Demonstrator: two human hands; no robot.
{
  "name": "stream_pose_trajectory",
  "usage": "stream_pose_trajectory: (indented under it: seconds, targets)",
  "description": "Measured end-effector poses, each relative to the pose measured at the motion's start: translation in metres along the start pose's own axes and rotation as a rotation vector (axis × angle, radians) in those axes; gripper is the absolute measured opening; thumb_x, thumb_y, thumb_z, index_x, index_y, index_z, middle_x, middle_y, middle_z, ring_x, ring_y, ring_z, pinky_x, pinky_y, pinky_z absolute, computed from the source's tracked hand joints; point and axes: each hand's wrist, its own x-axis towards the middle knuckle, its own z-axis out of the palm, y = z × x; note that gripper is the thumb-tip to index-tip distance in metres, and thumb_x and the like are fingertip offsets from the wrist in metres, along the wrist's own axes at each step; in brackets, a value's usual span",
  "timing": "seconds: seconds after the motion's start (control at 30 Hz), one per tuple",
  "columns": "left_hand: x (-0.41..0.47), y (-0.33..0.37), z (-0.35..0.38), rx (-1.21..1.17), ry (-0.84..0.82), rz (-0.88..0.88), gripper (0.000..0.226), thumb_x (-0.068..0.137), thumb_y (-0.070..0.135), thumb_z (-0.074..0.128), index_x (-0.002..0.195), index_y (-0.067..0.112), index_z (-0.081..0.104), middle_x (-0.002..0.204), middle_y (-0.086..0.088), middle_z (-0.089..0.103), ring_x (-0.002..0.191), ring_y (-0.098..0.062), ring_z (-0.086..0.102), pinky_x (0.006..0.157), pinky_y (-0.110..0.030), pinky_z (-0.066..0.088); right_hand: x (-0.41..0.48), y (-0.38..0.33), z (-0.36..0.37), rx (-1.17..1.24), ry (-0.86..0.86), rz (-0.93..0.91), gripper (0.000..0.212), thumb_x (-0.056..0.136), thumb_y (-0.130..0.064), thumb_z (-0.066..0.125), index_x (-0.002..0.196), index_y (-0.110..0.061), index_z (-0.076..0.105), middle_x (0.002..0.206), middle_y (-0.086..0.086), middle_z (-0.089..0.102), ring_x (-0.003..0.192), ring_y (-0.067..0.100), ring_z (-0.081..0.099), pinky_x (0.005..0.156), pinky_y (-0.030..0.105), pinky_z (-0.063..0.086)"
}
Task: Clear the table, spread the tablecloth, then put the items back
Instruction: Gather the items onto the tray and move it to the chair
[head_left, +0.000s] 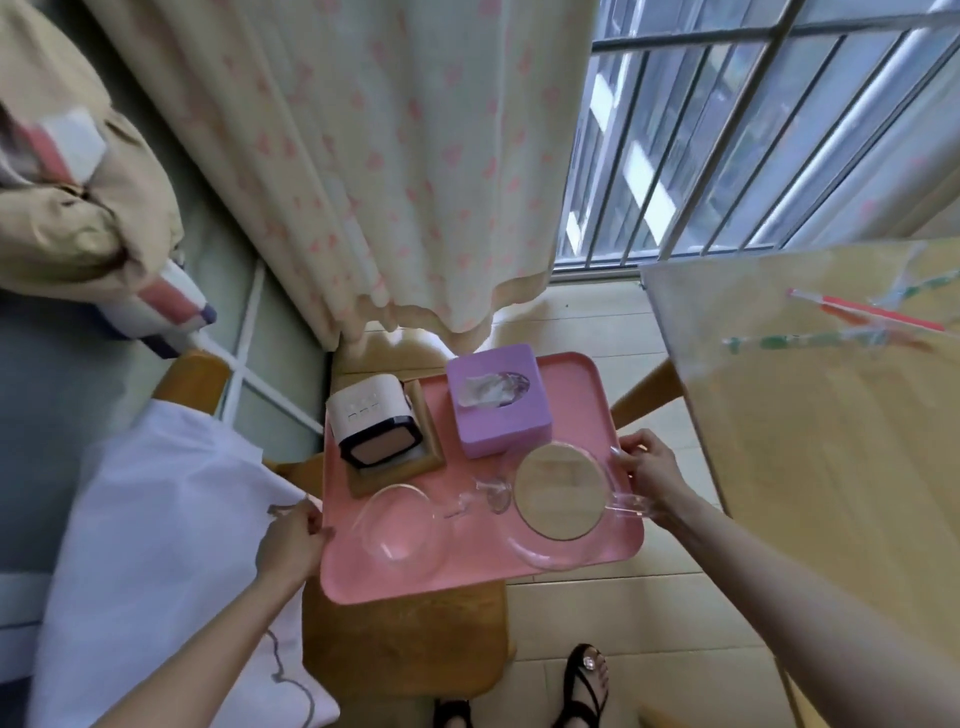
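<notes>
A white cloth (156, 519) lies bunched at the left, on a surface beside a wooden stool (405, 639). The left hand (291, 540) grips the left edge of a pink tray (467, 577), its fingers curled in against the rim. The tray sits over the stool; I cannot tell whether it rests on the seat or is held just above it.

On the tray's far left corner a small white box-shaped gadget (371, 418) stands tilted on a wooden base (395, 475). A clear glass cup (400, 530) is nearer, in front of the base. A purple tissue box (496, 410) stands at the far middle, with a tissue showing in its opening. In front of it is a glass teapot (524, 551) with a round wooden lid (558, 491).

The right hand (647, 475) clasps the tray's right rim, fingers bent over the edge, just beside the teapot's glass handle. Whether it touches the handle I cannot tell.

The table (831, 441) stands at the right, apart from the tray, under a clear cover.
</notes>
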Motion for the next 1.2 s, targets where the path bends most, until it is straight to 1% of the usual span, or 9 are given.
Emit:
stream_pose_trajectory:
  seconds: [0.07,0.17,0.33,0.47,0.7,0.9,1.07,1.13,1.2]
  targets:
    - [0.009,-0.012,0.018,0.007,-0.016,-0.02,0.014,0.095,0.026,0.049,0.085,0.017,0.052,0.084,-0.006,0.065,0.072,-0.023,0.063,0.068,-0.031,0.054,0.013,0.023,0.009,-0.02,0.003,0.032,0.027,0.085,0.011,0.056,0.07,-0.011,0.05,0.076,0.008,0.054,0.064,0.019,0.05,0.042,0.017,0.046]
    - [0.025,-0.027,0.051,-0.053,-0.026,-0.031,0.024,0.097,0.027,0.044,0.073,0.027,0.041,0.075,0.002,0.056,0.074,-0.018,0.057,0.075,-0.028,0.047,0.035,0.06,0.018,-0.036,0.002,0.086,0.027,0.085,0.01,0.056,0.07,-0.011,0.051,0.077,0.009,0.053,0.062,0.02,0.049,0.042,0.02,0.044]
    - [0.051,-0.062,0.108,-0.129,-0.112,-0.039,0.02,0.097,0.025,0.048,0.078,0.02,0.049,0.068,0.003,0.055,0.063,-0.012,0.054,0.054,-0.012,0.039,0.066,0.117,0.028,-0.066,0.011,0.143,0.027,0.087,0.007,0.056,0.069,-0.012,0.048,0.071,0.009,0.049,0.056,0.02,0.043,0.038,0.017,0.04]
    - [0.07,-0.085,0.143,-0.093,-0.152,-0.066,0.017,0.094,0.028,0.05,0.077,0.025,0.049,0.074,0.004,0.059,0.068,-0.011,0.058,0.064,-0.021,0.049,0.087,0.156,0.035,-0.047,0.012,0.183,0.029,0.087,0.008,0.056,0.068,-0.013,0.048,0.068,0.007,0.05,0.053,0.018,0.044,0.037,0.016,0.039]
    - [0.094,-0.108,0.178,-0.075,-0.147,-0.11,0.019,0.094,0.025,0.049,0.075,0.026,0.045,0.077,0.002,0.056,0.072,-0.015,0.055,0.068,-0.025,0.043,0.115,0.206,0.054,-0.084,0.033,0.188,0.027,0.086,0.006,0.057,0.069,-0.014,0.05,0.056,-0.002,0.055,0.039,0.005,0.048,0.041,0.017,0.041]
    - [0.109,-0.13,0.201,-0.078,-0.155,-0.152,0.008,0.092,0.022,0.053,0.084,0.019,0.052,0.081,-0.003,0.059,0.076,-0.019,0.058,0.071,-0.029,0.048,0.136,0.213,0.07,-0.093,-0.036,0.193,0.031,0.086,0.009,0.055,0.07,-0.015,0.045,0.07,0.004,0.049,0.041,0.003,0.05,0.04,0.015,0.041]
    - [0.108,-0.141,0.212,-0.069,-0.16,-0.2,0.006,0.092,0.021,0.054,0.09,0.015,0.052,0.086,-0.006,0.06,0.079,-0.022,0.061,0.074,-0.033,0.054,0.145,0.204,0.079,-0.088,-0.106,0.209,0.032,0.086,0.01,0.054,0.069,-0.014,0.042,0.072,0.005,0.05,0.056,0.016,0.048,0.04,0.016,0.041]
    - [0.108,-0.146,0.215,-0.084,-0.171,-0.22,0.007,0.091,0.02,0.056,0.091,0.014,0.053,0.085,-0.007,0.062,0.077,-0.024,0.063,0.075,-0.037,0.056,0.147,0.204,0.083,-0.073,-0.111,0.209,0.026,0.087,0.003,0.058,0.071,-0.014,0.047,0.071,0.005,0.052,0.048,0.011,0.052,0.041,0.016,0.041]
    - [0.108,-0.15,0.219,-0.127,-0.195,-0.239,0.009,0.091,0.021,0.057,0.094,0.012,0.054,0.087,-0.008,0.063,0.074,-0.024,0.066,0.074,-0.04,0.058,0.15,0.203,0.088,-0.072,-0.138,0.235,0.012,0.091,-0.017,0.059,0.08,-0.015,0.055,0.075,0.005,0.056,0.053,0.01,0.056,0.048,0.02,0.044]
